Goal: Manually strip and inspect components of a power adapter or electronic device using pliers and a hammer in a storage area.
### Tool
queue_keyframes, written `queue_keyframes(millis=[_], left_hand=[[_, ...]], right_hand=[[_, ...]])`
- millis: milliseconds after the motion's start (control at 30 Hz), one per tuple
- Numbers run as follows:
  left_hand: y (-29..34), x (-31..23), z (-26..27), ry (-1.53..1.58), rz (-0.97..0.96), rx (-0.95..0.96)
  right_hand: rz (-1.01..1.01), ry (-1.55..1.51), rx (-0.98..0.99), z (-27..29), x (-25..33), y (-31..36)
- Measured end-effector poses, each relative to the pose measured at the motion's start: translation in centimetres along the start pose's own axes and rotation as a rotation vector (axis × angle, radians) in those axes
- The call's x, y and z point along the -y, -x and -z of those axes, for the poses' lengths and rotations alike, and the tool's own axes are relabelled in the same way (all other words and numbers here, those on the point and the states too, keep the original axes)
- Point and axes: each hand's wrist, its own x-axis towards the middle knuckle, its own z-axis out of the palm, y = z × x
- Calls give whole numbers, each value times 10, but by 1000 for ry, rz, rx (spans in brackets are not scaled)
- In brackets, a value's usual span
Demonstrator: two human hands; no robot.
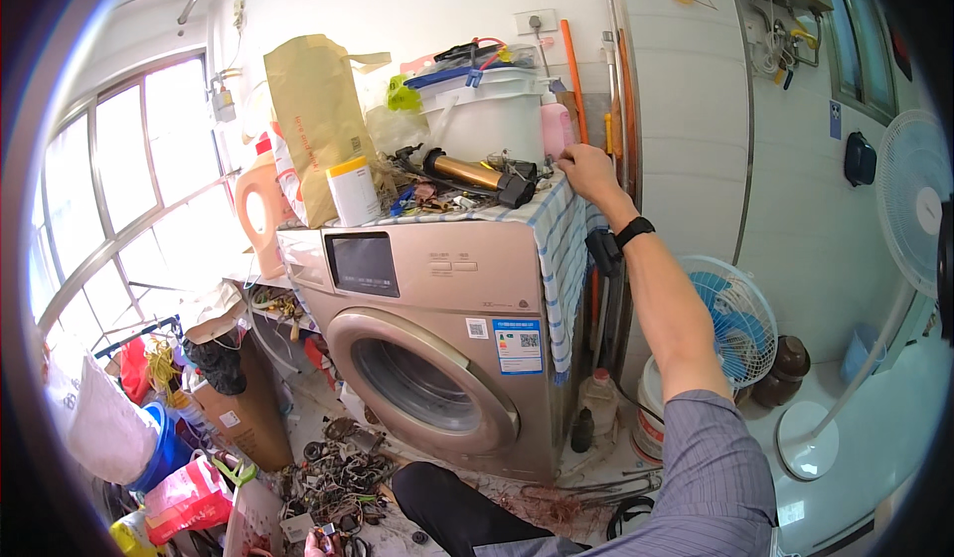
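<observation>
My right hand reaches over the right end of the washing machine, its fingers bent together at the edge of the blue-checked cloth. Whatever they hold is too small to make out. Just behind them stands a pink bottle. Left of the hand, a gold and black cylinder lies among small metal parts and scraps. At the lower edge, what look like fingertips of my left hand show beside a heap of dark parts on the floor; their grip cannot be read.
A brown paper bag, a white tub with yellow lid and a lidded plastic box crowd the machine's top. An orange detergent jug stands left. Fans, buckets and poles are at right; bags fill the left.
</observation>
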Motion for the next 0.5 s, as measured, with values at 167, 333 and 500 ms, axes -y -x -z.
queue_keyframes(millis=[167, 333, 500], left_hand=[[-7, -6, 23, -29, -152, -114], [-5, 5, 9, -34, -73, -29], [31, -9, -12, -71, -42, 224]], right_hand=[[-85, -300, 55, -8, -4, 1], [-151, -428, -59, -3, -28, 6], [-4, -501, -393, 41, 59, 39]])
